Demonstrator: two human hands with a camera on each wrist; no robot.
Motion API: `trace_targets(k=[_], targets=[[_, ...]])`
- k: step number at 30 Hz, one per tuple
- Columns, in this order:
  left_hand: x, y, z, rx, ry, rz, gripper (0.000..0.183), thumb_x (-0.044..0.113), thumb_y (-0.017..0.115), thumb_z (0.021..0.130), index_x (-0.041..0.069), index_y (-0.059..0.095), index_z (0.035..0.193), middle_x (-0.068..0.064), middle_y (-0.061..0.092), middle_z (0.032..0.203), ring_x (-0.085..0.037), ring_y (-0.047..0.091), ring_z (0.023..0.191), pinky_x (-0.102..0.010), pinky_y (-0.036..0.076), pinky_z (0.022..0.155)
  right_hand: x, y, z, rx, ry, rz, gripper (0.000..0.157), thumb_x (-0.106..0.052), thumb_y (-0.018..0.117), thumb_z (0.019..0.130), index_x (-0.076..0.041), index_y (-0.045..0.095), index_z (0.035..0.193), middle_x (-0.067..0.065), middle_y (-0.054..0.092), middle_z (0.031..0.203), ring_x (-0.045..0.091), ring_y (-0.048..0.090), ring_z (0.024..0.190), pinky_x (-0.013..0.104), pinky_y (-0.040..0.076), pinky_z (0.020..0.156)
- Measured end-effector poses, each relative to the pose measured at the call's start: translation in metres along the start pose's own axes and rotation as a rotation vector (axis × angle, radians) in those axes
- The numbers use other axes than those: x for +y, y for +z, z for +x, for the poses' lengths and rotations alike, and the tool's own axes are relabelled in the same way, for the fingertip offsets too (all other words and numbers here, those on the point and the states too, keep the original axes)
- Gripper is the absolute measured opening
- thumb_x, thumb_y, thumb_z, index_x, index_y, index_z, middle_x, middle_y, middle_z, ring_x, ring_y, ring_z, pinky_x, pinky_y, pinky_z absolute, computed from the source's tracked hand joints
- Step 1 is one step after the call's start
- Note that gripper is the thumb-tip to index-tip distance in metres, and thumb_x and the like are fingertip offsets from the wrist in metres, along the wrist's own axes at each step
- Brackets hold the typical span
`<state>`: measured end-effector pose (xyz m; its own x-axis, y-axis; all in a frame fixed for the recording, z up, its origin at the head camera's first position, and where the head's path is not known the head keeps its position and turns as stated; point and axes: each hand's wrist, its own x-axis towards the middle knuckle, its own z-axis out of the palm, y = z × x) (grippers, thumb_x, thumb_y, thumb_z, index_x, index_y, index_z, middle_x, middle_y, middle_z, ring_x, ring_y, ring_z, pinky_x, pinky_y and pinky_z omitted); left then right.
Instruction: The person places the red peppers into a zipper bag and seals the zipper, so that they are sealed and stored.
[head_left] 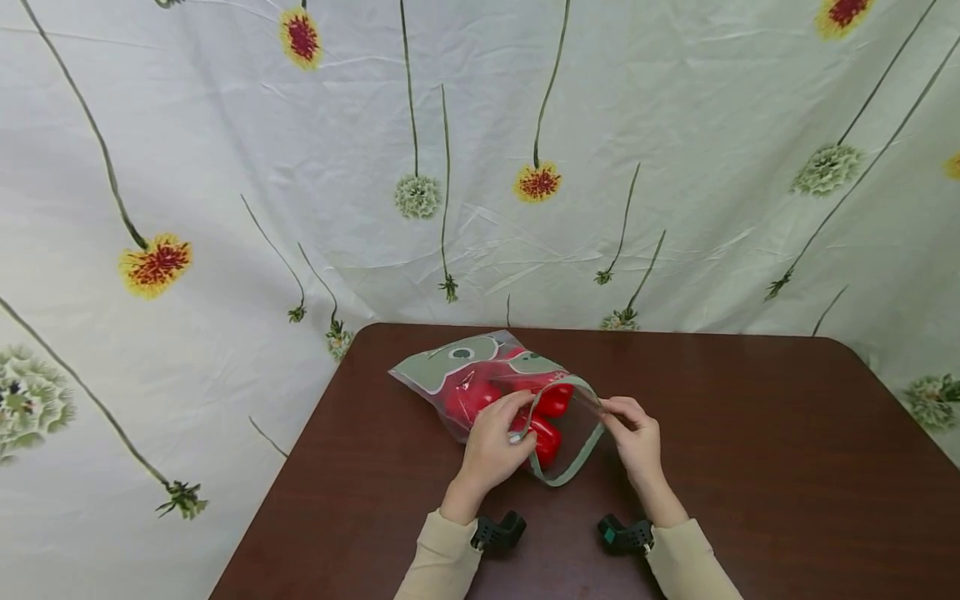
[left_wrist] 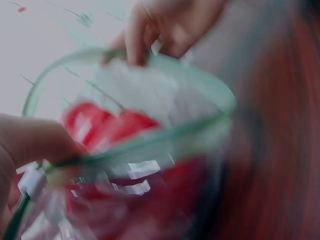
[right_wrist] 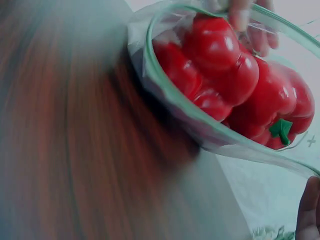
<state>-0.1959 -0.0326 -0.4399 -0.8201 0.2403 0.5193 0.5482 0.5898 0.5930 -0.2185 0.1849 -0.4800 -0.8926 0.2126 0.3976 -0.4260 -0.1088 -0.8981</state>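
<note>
A see-through bag [head_left: 429, 368] with a green rim lies on the table, its mouth spread open toward me. Several shiny red bell peppers [head_left: 553, 400] are inside; one in the right wrist view has a green stem [right_wrist: 281, 131]. My left hand [head_left: 487, 450] pinches the left side of the rim between thumb and fingers. On the opposite side, my right hand [head_left: 637, 440] pinches the rim [left_wrist: 195, 75]. Near my left thumb in the left wrist view is a small white piece [left_wrist: 32, 182] on a green cord. That view is blurred.
The dark brown table [head_left: 750, 450] has rounded far corners. Behind it and to the left hangs a pale cloth [head_left: 675, 108] printed with flowers. Each wrist wears a black device, the left one [head_left: 498, 531] and the right one [head_left: 624, 533].
</note>
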Motion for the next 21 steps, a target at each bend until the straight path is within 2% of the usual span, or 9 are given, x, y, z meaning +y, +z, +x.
trace_targets(k=[4,10,12,14,16,17,19,21], targets=[[-0.009,-0.001,-0.001,0.007,0.024,0.076,0.04,0.015,0.072,0.077,0.009,0.064,0.116,-0.006,0.06,0.123,-0.021,0.055,0.112,-0.046,0.043,0.095,-0.002,-0.012,0.0,0.024,-0.04,-0.043,0.013,0.015,0.064,0.079,0.012,0.068,0.091,-0.002,0.062,0.087,0.007,0.057,0.082,0.013,0.047,0.065],[-0.019,-0.009,-0.01,0.147,0.04,0.213,0.013,0.016,0.072,0.081,0.012,0.071,0.094,-0.003,0.064,0.106,-0.018,0.058,0.096,-0.035,0.051,0.079,-0.017,-0.029,-0.004,-0.028,-0.176,-0.203,0.014,0.018,0.058,0.081,0.014,0.067,0.089,0.024,0.061,0.098,0.006,0.058,0.093,0.011,0.046,0.069],[-0.024,-0.013,-0.013,0.185,0.047,0.263,0.008,0.017,0.07,0.083,0.013,0.07,0.09,-0.002,0.065,0.101,-0.018,0.059,0.091,-0.033,0.052,0.075,-0.02,-0.034,-0.005,-0.044,-0.188,-0.258,0.014,0.018,0.058,0.081,0.013,0.068,0.09,0.029,0.06,0.102,0.006,0.058,0.096,0.011,0.046,0.069],[-0.027,-0.017,-0.015,0.203,0.037,0.284,0.007,0.019,0.068,0.086,0.013,0.069,0.09,-0.001,0.065,0.092,-0.015,0.059,0.081,-0.03,0.052,0.068,-0.022,-0.039,-0.004,-0.06,-0.183,-0.271,0.015,0.017,0.057,0.082,0.012,0.068,0.091,0.029,0.06,0.104,0.007,0.06,0.093,0.013,0.048,0.067],[-0.031,-0.022,-0.018,0.18,0.005,0.251,0.006,0.02,0.067,0.086,0.014,0.067,0.088,0.003,0.063,0.081,-0.01,0.056,0.07,-0.026,0.05,0.061,-0.022,-0.043,-0.003,-0.075,-0.166,-0.27,0.015,0.016,0.057,0.083,0.012,0.068,0.093,0.029,0.06,0.106,0.008,0.062,0.087,0.015,0.05,0.064],[-0.033,-0.024,-0.019,0.146,-0.016,0.203,0.006,0.02,0.067,0.086,0.015,0.067,0.088,0.006,0.062,0.077,-0.008,0.055,0.066,-0.025,0.049,0.059,-0.022,-0.045,-0.003,-0.081,-0.161,-0.266,0.016,0.016,0.057,0.083,0.012,0.068,0.093,0.029,0.059,0.106,0.008,0.063,0.084,0.016,0.05,0.063],[-0.034,-0.028,-0.021,0.039,-0.065,0.069,0.006,0.019,0.068,0.084,0.015,0.068,0.089,0.008,0.061,0.073,-0.005,0.052,0.06,-0.022,0.046,0.054,-0.021,-0.048,-0.002,-0.097,-0.153,-0.255,0.016,0.016,0.057,0.083,0.013,0.068,0.094,0.03,0.059,0.105,0.007,0.063,0.08,0.016,0.05,0.061],[-0.034,-0.03,-0.022,-0.097,-0.125,-0.084,0.01,0.015,0.067,0.083,0.014,0.068,0.093,0.007,0.063,0.073,-0.006,0.054,0.059,-0.022,0.046,0.055,-0.02,-0.049,-0.001,-0.113,-0.162,-0.259,0.016,0.017,0.057,0.082,0.014,0.067,0.094,0.03,0.059,0.104,0.005,0.062,0.085,0.014,0.049,0.065]])
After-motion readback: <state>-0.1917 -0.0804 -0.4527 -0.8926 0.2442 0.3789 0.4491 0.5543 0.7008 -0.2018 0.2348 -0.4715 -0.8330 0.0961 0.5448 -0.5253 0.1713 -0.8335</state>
